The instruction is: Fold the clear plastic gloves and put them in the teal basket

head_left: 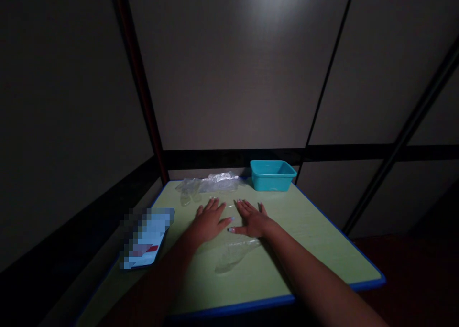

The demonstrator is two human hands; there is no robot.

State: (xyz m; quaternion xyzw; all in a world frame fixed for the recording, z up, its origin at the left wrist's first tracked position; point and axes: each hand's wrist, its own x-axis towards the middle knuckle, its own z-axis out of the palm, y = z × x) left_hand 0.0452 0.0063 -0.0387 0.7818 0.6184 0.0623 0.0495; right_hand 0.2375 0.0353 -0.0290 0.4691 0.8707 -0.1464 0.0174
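My left hand point(211, 222) and my right hand point(253, 219) lie side by side on the table, palms down, with fingers spread and thumbs pointing toward each other. Beneath them a thin, clear plastic sheet or bag point(233, 255) is spread out, one end reaching toward me. Much of it is covered by the hands, and its exact kind cannot be made out. Farther back, past my left fingertips, rests a crumpled pile of clear plastic point(215, 181), with rounded flaps at its left side.
A turquoise plastic basket point(272, 181) stands at the table's back right corner. To the left lies a phone or tablet point(147, 241) with its screen lit and blurred out. The pale green table point(315, 250) has a blue edge and stands against panelled walls.
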